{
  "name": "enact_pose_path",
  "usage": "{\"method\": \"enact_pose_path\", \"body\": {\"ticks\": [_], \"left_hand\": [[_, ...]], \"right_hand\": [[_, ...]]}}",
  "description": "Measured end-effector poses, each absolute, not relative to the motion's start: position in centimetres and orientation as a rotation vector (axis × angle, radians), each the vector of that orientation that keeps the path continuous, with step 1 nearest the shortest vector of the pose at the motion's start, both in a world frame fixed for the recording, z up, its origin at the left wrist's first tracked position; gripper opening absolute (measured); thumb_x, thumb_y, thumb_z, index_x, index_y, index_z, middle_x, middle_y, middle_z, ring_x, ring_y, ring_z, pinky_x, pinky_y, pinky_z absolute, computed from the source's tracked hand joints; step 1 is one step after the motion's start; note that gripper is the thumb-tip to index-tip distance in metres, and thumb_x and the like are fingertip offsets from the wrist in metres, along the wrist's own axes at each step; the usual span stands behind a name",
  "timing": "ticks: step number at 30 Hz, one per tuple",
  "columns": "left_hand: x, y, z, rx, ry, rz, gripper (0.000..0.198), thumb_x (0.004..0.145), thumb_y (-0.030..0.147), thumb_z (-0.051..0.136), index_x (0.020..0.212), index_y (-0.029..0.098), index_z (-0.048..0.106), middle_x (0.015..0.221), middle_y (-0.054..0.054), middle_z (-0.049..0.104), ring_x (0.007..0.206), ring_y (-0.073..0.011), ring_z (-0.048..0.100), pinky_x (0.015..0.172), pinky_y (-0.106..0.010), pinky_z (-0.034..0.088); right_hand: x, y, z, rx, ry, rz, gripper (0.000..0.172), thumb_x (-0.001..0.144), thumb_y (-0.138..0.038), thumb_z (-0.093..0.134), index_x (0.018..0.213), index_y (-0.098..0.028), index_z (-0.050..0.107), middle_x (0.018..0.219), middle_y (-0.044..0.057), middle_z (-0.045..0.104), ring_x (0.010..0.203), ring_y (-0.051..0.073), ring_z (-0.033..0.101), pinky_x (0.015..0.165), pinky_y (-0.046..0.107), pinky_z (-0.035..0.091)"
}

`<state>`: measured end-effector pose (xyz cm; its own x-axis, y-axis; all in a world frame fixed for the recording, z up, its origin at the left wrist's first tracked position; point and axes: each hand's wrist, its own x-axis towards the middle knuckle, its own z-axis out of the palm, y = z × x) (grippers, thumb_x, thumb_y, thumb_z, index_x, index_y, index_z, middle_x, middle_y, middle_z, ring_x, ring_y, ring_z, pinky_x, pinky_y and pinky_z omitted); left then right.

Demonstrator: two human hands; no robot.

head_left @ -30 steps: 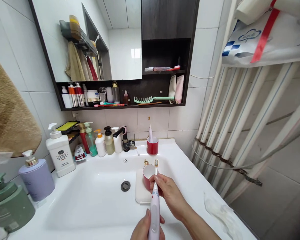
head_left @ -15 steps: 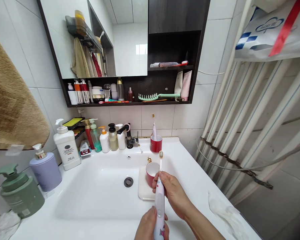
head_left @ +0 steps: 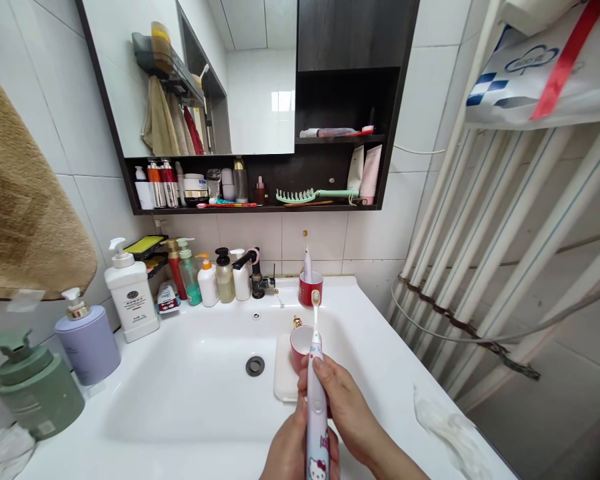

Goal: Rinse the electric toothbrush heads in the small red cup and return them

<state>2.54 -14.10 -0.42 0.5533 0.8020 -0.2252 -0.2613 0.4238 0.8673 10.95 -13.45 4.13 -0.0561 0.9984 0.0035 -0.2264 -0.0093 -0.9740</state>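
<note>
I hold a pink electric toothbrush (head_left: pixel 316 407) upright over the front of the white sink (head_left: pixel 180 393). My left hand (head_left: pixel 286 453) grips its lower handle at the bottom edge of the view. My right hand (head_left: pixel 343 407) is closed round the upper part of the handle, just below the thin neck. The brush head (head_left: pixel 316 298) points up and away from me. Right behind it a red cup (head_left: pixel 300 345) stands on a white tray (head_left: pixel 283 380) at the basin's right side.
A second red cup (head_left: pixel 311 287) with another brush stands at the back by the black tap (head_left: pixel 253 270). Pump bottles (head_left: pixel 130 293) line the left and back rim. A crumpled white cloth (head_left: pixel 447 427) lies on the right counter. White pipes (head_left: pixel 485 253) run along the right.
The toothbrush has been raised and brought nearer to me, now standing more upright. My right hand slid slightly down the handle. The view shifted a little.
</note>
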Motion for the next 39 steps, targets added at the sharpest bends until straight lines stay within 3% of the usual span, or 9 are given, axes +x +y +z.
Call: {"method": "enact_pose_path", "body": {"ticks": [5, 11, 21, 27, 32, 39], "left_hand": [[2.8, -14.3, -1.1, 0.869, 0.673, 0.827, 0.06, 0.05, 0.068, 0.026, 0.068, 0.013, 0.042, 0.036, 0.003, 0.042, 0.029, -0.006, 0.036, 0.035, -0.019, 0.022], [3.0, -14.6, -1.3, 0.856, 0.702, 0.844, 0.062, 0.05, 0.068, 0.025, 0.072, 0.013, 0.041, 0.037, 0.004, 0.042, 0.028, -0.0047, 0.033, 0.034, -0.019, 0.02], [2.8, -14.8, -1.1, 0.904, 0.754, 0.835, 0.062, 0.049, 0.068, 0.027, 0.07, 0.011, 0.044, 0.034, 0.003, 0.041, 0.029, -0.0058, 0.033, 0.035, -0.02, 0.022], [2.7, -14.5, -0.2, 0.995, 0.775, 0.79, 0.066, 0.051, 0.068, 0.019, 0.064, 0.011, 0.05, 0.028, 0.003, 0.038, 0.028, -0.0072, 0.034, 0.034, -0.02, 0.02], [2.4, -14.1, -0.1, 1.033, 0.783, 0.784, 0.064, 0.052, 0.067, 0.021, 0.065, 0.012, 0.051, 0.03, 0.002, 0.04, 0.031, -0.0075, 0.035, 0.036, -0.02, 0.021], [2.6, -14.0, -1.2, 0.957, 0.751, 0.815, 0.064, 0.051, 0.068, 0.023, 0.075, 0.012, 0.044, 0.037, 0.003, 0.043, 0.03, -0.0064, 0.035, 0.035, -0.02, 0.023]], "right_hand": [[11.2, -13.0, 4.0, -0.984, -1.019, 1.409, 0.036, 0.067, -0.048, 0.032, 0.085, -0.018, 0.043, 0.065, 0.0, 0.052, 0.035, 0.005, 0.038, 0.025, 0.017, 0.022], [11.1, -13.4, 4.0, -0.991, -1.031, 1.333, 0.029, 0.067, -0.042, 0.039, 0.078, -0.016, 0.045, 0.066, 0.001, 0.053, 0.046, 0.007, 0.044, 0.038, 0.018, 0.033], [11.3, -13.7, 3.1, -1.027, -1.129, 1.366, 0.028, 0.066, -0.044, 0.037, 0.072, -0.017, 0.043, 0.06, -0.001, 0.05, 0.035, 0.005, 0.037, 0.031, 0.018, 0.026], [11.0, -14.2, 3.1, -1.057, -1.151, 1.309, 0.018, 0.064, -0.033, 0.046, 0.072, -0.017, 0.046, 0.058, -0.003, 0.046, 0.048, 0.007, 0.04, 0.045, 0.019, 0.032], [10.9, -14.2, 3.3, -1.032, -1.108, 1.307, 0.031, 0.056, -0.029, 0.056, 0.082, -0.018, 0.045, 0.055, -0.005, 0.043, 0.052, 0.008, 0.04, 0.049, 0.02, 0.032], [11.4, -13.5, 3.9, -1.003, -1.15, 1.365, 0.032, 0.065, -0.045, 0.038, 0.076, -0.016, 0.044, 0.059, -0.002, 0.048, 0.036, 0.005, 0.037, 0.031, 0.019, 0.026]]}}
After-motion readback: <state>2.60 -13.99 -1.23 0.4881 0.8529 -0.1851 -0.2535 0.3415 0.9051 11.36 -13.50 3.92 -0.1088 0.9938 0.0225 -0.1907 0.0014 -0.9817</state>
